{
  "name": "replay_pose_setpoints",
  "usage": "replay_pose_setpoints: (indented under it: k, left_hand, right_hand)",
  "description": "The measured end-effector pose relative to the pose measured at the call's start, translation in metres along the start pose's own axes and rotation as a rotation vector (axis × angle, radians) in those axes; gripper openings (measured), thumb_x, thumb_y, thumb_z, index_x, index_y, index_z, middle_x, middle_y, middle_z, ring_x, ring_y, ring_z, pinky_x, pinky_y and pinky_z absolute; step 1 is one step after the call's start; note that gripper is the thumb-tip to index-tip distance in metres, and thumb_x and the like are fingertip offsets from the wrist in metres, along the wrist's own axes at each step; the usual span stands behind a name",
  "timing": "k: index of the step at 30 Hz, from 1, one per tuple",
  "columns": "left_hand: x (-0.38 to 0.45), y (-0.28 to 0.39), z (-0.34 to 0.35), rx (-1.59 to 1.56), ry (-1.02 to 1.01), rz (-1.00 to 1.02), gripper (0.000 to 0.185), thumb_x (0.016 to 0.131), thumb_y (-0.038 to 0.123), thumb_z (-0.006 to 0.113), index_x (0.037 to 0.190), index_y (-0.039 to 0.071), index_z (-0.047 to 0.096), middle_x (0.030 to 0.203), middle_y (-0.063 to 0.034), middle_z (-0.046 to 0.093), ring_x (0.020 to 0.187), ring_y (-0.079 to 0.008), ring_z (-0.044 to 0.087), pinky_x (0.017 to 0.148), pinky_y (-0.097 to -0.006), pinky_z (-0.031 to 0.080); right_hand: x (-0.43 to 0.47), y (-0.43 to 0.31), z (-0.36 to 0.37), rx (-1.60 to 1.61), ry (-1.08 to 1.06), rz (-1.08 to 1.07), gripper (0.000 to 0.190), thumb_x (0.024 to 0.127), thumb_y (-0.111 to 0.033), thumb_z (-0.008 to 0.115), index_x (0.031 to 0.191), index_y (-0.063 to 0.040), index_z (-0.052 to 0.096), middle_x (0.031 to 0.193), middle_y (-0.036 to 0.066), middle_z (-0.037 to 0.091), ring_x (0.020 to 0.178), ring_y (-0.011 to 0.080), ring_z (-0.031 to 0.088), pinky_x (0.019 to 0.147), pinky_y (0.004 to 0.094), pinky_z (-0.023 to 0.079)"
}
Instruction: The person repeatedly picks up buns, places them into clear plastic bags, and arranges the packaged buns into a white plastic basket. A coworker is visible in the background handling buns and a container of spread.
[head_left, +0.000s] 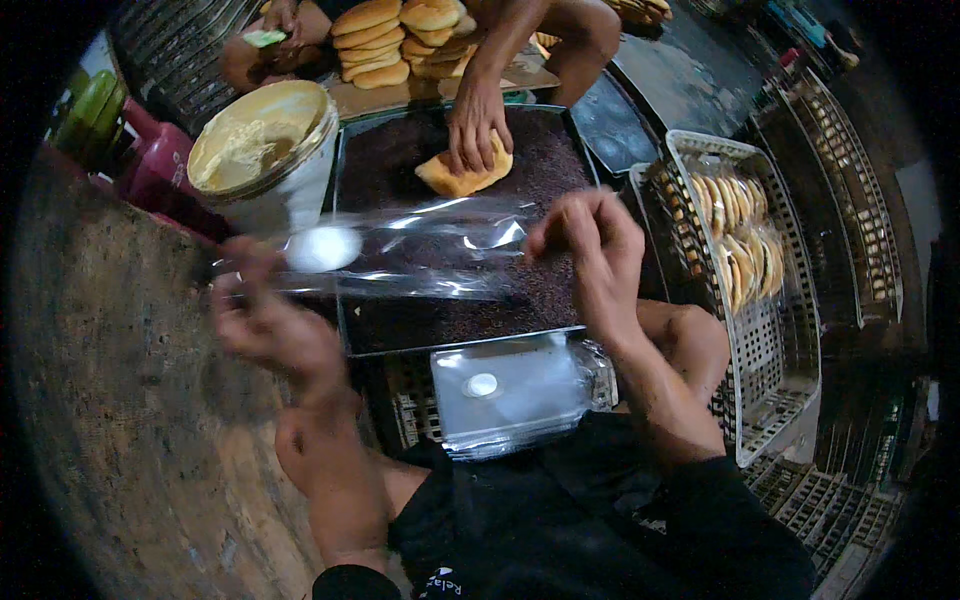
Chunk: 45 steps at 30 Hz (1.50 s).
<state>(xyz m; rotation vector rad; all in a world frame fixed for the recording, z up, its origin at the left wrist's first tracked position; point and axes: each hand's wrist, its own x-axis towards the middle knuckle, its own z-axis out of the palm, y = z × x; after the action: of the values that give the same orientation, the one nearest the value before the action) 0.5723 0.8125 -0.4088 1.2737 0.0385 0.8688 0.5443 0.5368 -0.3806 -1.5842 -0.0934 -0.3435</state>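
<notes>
A clear plastic bag (420, 259) with a round white label spans the space over a tray (405, 339) of dark crumbly granules. My left hand (274, 322), blurred by motion, grips the bag's left end. At its right end is my right hand (589, 255), curled and blurred; whether its fingertips pinch the film is unclear. In front of my body lies a stack of flat clear bags (510, 390), its top one bearing a white label. Beyond the held bag, another person's hand (480, 124) presses a bread bun (469, 172) on the granules.
A white bucket (300, 180) of pale cream stands left of the tray. Stacked buns (371, 41) sit on a board at the far side. To the right, a plastic crate (776, 367) holds bagged buns (739, 240). Another hand of the co-worker (283, 26) is at the upper left.
</notes>
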Motion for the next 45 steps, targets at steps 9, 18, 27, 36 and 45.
replay_pose_setpoints:
  k: [9,18,27,36,45]
  left_hand:
    - [0.004,0.007,0.034,-0.046,-0.193,-0.539,0.044,0.105,0.036,0.041,0.107,-0.002,0.064,0.091,-0.0180,0.070,0.078,-0.0217,0.069,0.067,-0.0323,0.056]
    - [0.002,0.016,0.040,-0.308,-0.239,-0.470,0.054,0.104,0.050,0.039,0.117,0.002,0.060,0.105,-0.0136,0.069,0.086,-0.0255,0.069,0.072,-0.0343,0.056]
    - [0.016,-0.018,0.027,0.420,-0.065,-0.113,0.060,0.103,0.051,0.042,0.111,-0.004,0.064,0.103,-0.0135,0.069,0.094,-0.0207,0.066,0.085,-0.0326,0.053]
    - [-0.082,-0.003,0.084,-0.225,-0.431,-0.449,0.067,0.102,0.049,0.044,0.149,0.004,0.032,0.129,-0.0160,0.057,0.107,-0.0282,0.064,0.078,-0.0377,0.060]
    - [-0.086,-0.016,0.072,-0.493,-0.317,-0.921,0.055,0.095,0.028,0.066,0.138,0.005,0.042,0.129,-0.0128,0.056,0.111,-0.0231,0.062,0.090,-0.0385,0.054]
  right_hand:
    - [0.174,0.189,-0.017,-1.148,-0.320,-0.148,0.067,0.088,-0.035,0.069,0.145,-0.016,0.040,0.152,0.019,0.033,0.138,0.0446,0.032,0.111,0.0558,0.032]
    - [0.191,0.164,-0.041,-0.939,-0.526,0.028,0.056,0.078,-0.039,0.080,0.118,-0.011,0.052,0.109,0.016,0.065,0.112,0.0378,0.058,0.101,0.0510,0.038]
    - [0.023,-0.030,-0.123,-0.197,-0.133,0.280,0.070,0.080,-0.017,0.078,0.137,-0.002,0.039,0.111,0.017,0.066,0.101,0.0221,0.065,0.087,0.0339,0.052]
    - [0.000,-0.001,-0.062,0.074,0.007,0.353,0.069,0.082,-0.021,0.079,0.134,0.002,0.040,0.108,0.016,0.065,0.096,0.0187,0.065,0.079,0.0296,0.053]
    - [-0.029,-0.008,-0.010,-0.619,-0.043,-0.403,0.025,0.081,-0.008,0.073,0.104,-0.008,0.063,0.127,0.016,0.057,0.129,0.0366,0.047,0.108,0.0476,0.037]
